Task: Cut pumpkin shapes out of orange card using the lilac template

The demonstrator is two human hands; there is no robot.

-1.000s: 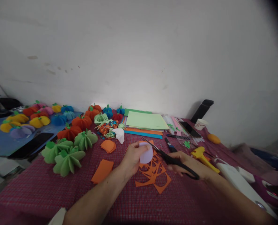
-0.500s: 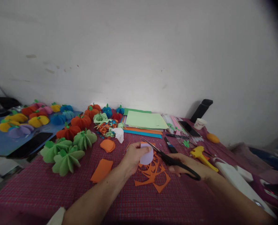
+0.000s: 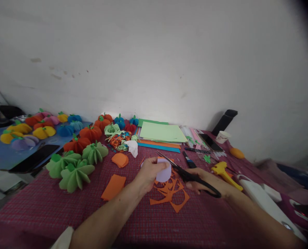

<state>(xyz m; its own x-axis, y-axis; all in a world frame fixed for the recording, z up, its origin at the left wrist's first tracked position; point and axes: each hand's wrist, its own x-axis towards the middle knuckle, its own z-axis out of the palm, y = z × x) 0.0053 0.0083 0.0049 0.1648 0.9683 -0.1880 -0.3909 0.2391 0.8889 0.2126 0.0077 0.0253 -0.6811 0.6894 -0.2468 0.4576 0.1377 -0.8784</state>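
Pinched between the thumb and fingers of my left hand point(image 3: 150, 173) is a rounded lavender paper piece point(image 3: 163, 175), with a bit of orange paper behind its top edge. My right hand point(image 3: 202, 180) grips black-handled scissors point(image 3: 186, 175), whose blades point up and left along the upper edge of the paper. Whether the blades are cutting into it I cannot tell. Below the paper lie orange paper offcuts point(image 3: 181, 200) with curved cut-outs. Left of my left hand are a stack of orange rounds point(image 3: 120, 160) and some orange rectangles point(image 3: 113, 187).
Several paper pumpkins point(image 3: 76, 176) stand at the left. Coloured sheets point(image 3: 162, 133) are stacked by the wall. A dark blue-handled cutter point(image 3: 188, 160), a yellow glue gun point(image 3: 226, 174), a paper cup point(image 3: 222, 137) and a white box-like device point(image 3: 268, 205) lie to the right.
The view has shifted slightly. My hands keep nearly the same pose, with the scissors still at the top of the lavender paper.
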